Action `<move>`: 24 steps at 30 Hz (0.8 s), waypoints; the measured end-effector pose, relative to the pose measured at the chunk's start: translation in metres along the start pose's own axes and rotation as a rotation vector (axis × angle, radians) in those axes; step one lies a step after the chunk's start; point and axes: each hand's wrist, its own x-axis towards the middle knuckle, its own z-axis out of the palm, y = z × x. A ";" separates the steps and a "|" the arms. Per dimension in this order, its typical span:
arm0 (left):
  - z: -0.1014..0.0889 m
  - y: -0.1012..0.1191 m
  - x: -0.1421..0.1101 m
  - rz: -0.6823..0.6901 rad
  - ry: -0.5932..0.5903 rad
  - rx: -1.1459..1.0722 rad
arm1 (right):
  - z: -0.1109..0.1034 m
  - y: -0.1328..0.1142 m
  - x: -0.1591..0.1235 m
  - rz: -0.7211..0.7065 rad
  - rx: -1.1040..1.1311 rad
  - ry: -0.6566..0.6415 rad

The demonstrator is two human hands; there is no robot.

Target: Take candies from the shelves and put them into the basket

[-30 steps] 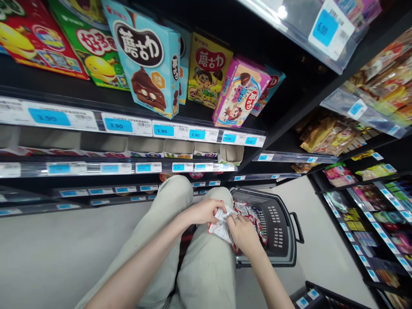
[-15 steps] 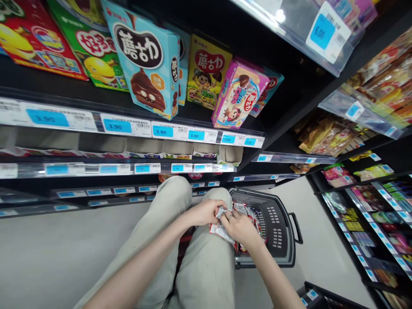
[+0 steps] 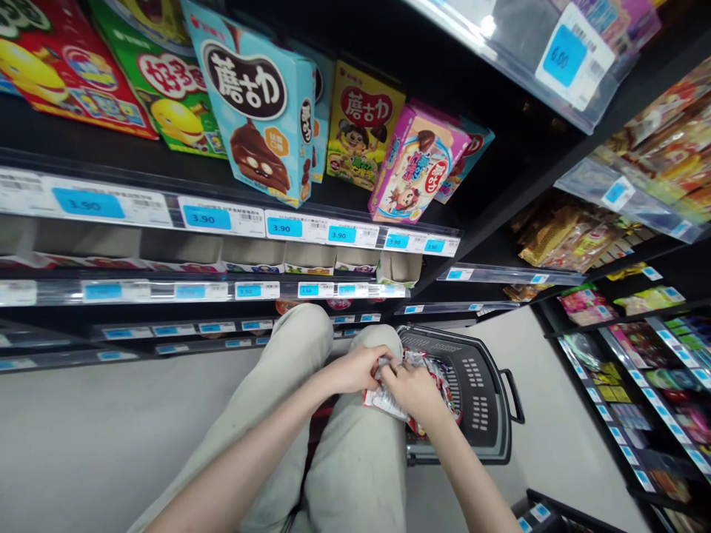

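Observation:
Both my hands meet over my right knee, at the near-left rim of a dark grey shopping basket [image 3: 489,414]. Between them is a silvery white snack packet [image 3: 383,400] with red edges. My left hand [image 3: 361,368] is closed on its upper left part, fingers bent inward. My right hand [image 3: 414,385], a ring on one finger, pinches the packet from the right and covers much of it. More shiny red and silver packets [image 3: 447,377] lie in the basket just beyond my right hand. What the packet holds cannot be seen.
In front, a black shelf carries a light blue snack box [image 3: 255,104], a yellow box [image 3: 362,122] and a pink-purple box [image 3: 416,163]. Price strips [image 3: 222,218] run along its edge. Bagged snacks [image 3: 578,233] fill shelves to the right. A dark rack corner [image 3: 555,511] stands at lower right.
My right-hand fingers have shifted slightly on the packet, closer to my left hand. The view has moved a little; basket and boxes stay put.

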 end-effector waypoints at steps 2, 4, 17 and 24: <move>0.000 0.000 0.000 0.004 -0.014 -0.030 | 0.001 -0.001 0.000 0.005 0.053 0.004; 0.000 0.001 0.000 -0.003 -0.005 -0.051 | 0.004 -0.001 0.001 0.051 0.118 0.020; -0.001 -0.007 0.003 -0.172 -0.038 -0.410 | 0.006 0.002 0.001 0.224 0.449 0.114; 0.018 -0.019 0.013 -0.294 0.139 -0.128 | 0.000 -0.008 -0.022 0.355 0.239 0.053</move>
